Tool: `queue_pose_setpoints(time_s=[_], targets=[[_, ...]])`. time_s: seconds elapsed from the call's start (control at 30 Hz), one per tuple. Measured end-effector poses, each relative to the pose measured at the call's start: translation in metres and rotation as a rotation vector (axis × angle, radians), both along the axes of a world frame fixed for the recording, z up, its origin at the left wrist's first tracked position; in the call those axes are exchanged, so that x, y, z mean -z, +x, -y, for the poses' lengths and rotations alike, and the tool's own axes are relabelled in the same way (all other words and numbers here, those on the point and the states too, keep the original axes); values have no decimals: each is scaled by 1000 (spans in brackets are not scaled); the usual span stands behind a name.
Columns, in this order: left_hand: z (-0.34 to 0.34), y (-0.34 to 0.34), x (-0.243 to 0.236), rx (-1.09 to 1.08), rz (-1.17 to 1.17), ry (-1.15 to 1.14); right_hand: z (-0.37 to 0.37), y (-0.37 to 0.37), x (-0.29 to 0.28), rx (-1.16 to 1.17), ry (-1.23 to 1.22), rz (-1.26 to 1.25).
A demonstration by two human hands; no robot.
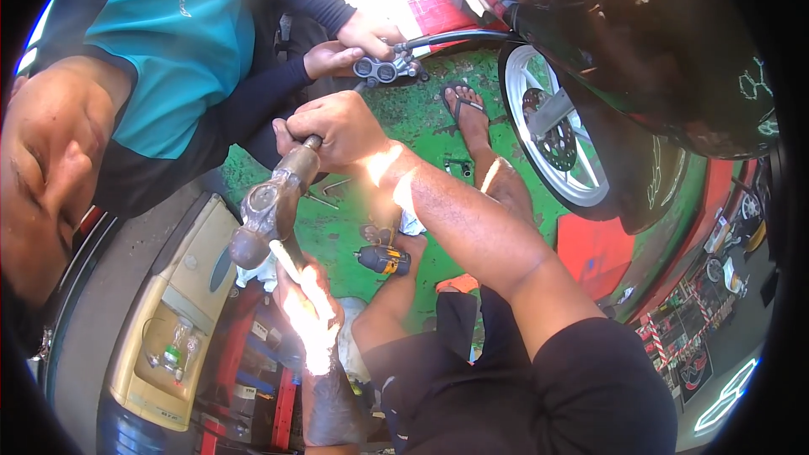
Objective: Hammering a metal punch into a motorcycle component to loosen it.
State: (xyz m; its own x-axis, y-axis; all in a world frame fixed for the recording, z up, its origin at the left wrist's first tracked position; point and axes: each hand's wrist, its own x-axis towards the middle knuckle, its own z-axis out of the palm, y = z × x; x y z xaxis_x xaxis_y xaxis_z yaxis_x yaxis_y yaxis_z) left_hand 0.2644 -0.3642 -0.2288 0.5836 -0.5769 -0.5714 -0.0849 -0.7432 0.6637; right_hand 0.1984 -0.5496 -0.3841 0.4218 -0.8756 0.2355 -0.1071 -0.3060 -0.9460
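Note:
My right hand [330,129] grips the handle of a worn metal hammer [268,206], whose head points down and to the left. Just below the head, my left hand [308,307] is closed around a thin pale rod [285,257]; harsh sunlight washes out the fingers. A white rag [253,274] shows beside the rod. Farther off, a co-worker in a teal and black shirt holds a grey brake caliper [383,70] on a black hose with both hands.
A motorcycle front wheel [552,139] with a white rim and brake disc stands at the right on the green floor [421,114]. A yellow cordless drill [383,259] and small tools lie on the floor. My sandalled foot [468,109] rests nearby. A beige machine [181,320] sits lower left.

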Motion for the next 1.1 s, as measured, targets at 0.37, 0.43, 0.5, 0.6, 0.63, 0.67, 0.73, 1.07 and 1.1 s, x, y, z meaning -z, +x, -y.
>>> queue_pose_setpoints(time_s=[0.37,0.43,0.5,0.6,0.63,0.67,0.73,1.07,1.1], targets=[[-2,2,11,120,100,-23,-1,1,-2,-16,35,54],[-2,2,11,92,86,-39,-1,0,-2,-26,17,56],[-4,4,13,107,107,-87,-1,0,-2,-44,-11,45],[-11,11,19,169,154,-31,-2,1,-2,-13,-5,44],[-13,13,21,188,157,9,-2,1,-2,-8,4,59],[-15,15,21,211,185,20,-2,2,-3,-4,5,67],[-16,17,12,241,213,47,-3,3,-3,4,-2,54],[31,12,-54,96,176,-914,-2,3,-1,21,-46,80],[30,11,-37,163,349,-522,-4,1,-1,-12,-46,63]])
